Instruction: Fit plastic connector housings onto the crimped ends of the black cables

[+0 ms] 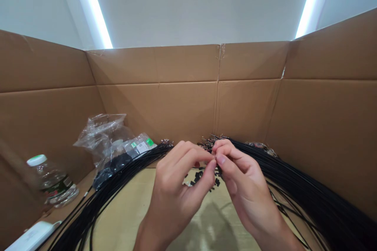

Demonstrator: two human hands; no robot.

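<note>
My left hand (182,184) and my right hand (244,184) meet fingertip to fingertip near the middle of the view. Thumb and fingers of each are pinched together, and whatever they hold is too small and hidden to name. Small black pieces (198,177) lie on the pale work surface (123,211) just behind and below the fingers. Beyond my right hand, a thick bundle of black cables (294,182) curves down to the right, its thin wire ends close behind my fingers. Another black cable bundle (118,182) sweeps down on the left.
Cardboard walls (159,106) enclose the back and both sides. At the left stand a clear bottle (57,188) with a white cap and a clear plastic bag (103,137) with dark contents. A white device (35,237) sits at the lower left corner.
</note>
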